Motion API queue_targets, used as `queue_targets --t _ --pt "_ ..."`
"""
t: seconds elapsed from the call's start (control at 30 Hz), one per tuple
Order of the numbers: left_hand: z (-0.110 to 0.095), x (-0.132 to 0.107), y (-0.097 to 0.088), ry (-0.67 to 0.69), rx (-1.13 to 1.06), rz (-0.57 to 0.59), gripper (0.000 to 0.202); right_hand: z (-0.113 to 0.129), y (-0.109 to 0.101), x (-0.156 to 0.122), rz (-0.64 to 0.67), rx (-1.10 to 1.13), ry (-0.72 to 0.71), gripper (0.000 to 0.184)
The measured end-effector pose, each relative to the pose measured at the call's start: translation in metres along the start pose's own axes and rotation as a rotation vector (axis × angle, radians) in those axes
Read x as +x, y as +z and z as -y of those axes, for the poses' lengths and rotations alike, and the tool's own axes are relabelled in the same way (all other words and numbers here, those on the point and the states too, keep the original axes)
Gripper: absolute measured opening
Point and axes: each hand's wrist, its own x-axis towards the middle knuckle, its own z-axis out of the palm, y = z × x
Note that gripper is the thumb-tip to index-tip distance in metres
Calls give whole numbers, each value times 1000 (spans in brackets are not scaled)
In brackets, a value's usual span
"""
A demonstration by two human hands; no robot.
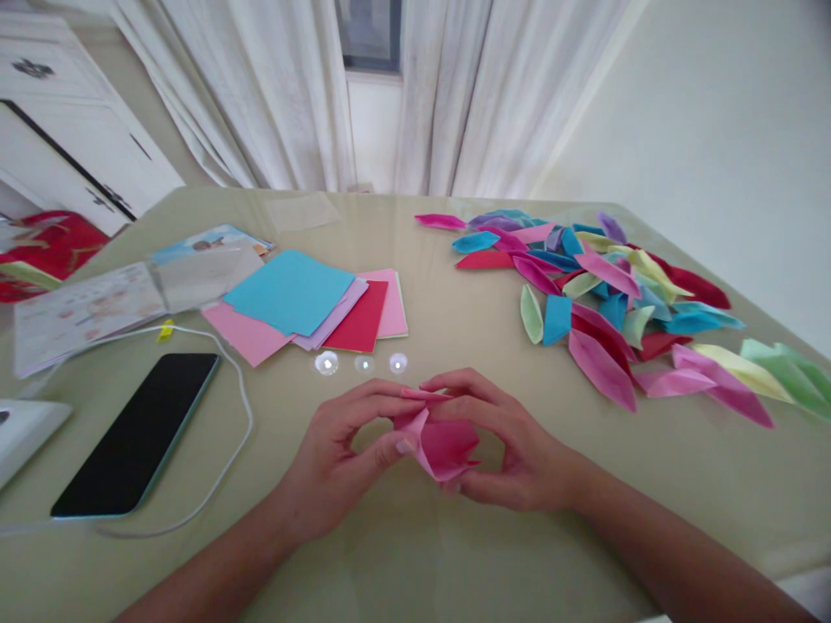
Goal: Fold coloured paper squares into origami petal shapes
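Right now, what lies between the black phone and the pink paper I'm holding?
From the black phone to the pink paper, the head view shows a white cable, then tabletop, then your left hand.

You have the paper (449, 446) held between your left hand (354, 441) and your right hand (512, 437). It is pink, folded and partly opened out, its hollow facing you (the inside looks the deeper shade). A paler, pointed flap stands at its left side, a narrow fold runs along its top, and its lower right edge looks uneven.
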Motion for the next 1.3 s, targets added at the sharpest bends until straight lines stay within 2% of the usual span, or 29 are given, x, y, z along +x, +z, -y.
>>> queue_targets --t 0.3,0.47,0.7,0.87,1.0,1.3 --pt "-3 2 1 8 4 -1 23 1 0 -1 0 2 -3 53" --pt "0 -1 4 -52 52 -51 18 0 0 -1 6 -10 -22 59" --pt "3 -2 7 -120 4 -88 9 0 -1 0 -20 -7 -52 68" --pt "4 -4 9 -175 -11 -103 17 1 0 0 5 -32 -26 63" --pt "3 -5 8 -150 -4 -97 20 1 1 0 -44 -62 -16 57" --pt "2 -4 11 -131 46 -151 13 0 2 -1 -81 -57 -9 46"
